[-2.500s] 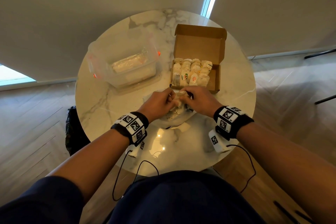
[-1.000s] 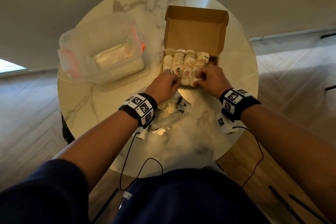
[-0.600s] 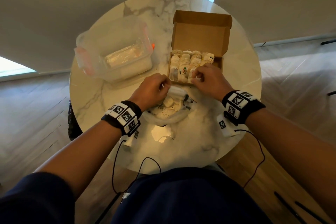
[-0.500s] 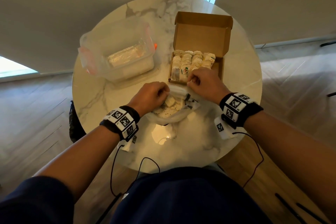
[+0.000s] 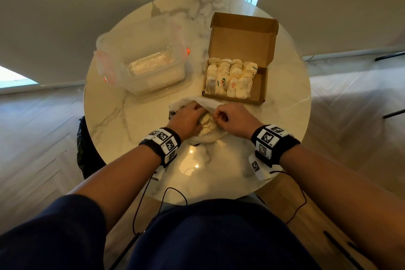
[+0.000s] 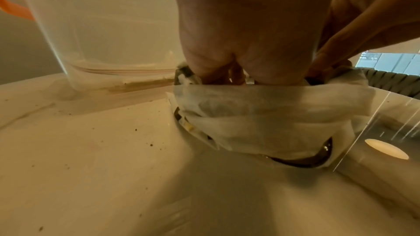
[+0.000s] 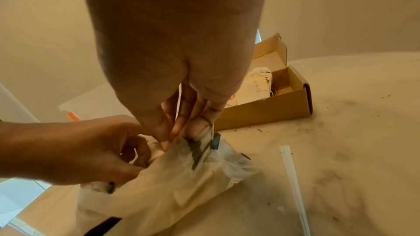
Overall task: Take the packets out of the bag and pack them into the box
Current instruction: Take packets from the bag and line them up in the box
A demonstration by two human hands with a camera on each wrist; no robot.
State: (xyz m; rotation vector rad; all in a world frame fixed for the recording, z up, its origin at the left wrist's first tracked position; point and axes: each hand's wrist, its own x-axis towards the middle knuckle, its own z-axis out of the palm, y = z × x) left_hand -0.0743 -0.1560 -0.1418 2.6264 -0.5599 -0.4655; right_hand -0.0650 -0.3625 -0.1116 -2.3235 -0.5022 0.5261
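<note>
Marble table [image 5: 122, 116]; crumpled translucent white bag [image 5: 206, 136]

No text can be read: the packets [image 5: 229, 78] carry small red-green logos and the wristbands [image 5: 269, 137] square coded markers.

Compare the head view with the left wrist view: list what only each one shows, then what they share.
Only the head view: the open cardboard box with rows of packets filling all but its right end, loose packets in the bag mouth, and the right hand at the bag's rim.

Only the left wrist view: dark crumbs on the tabletop.

Both: the left hand reaching into the white bag, and the clear plastic container.
</note>
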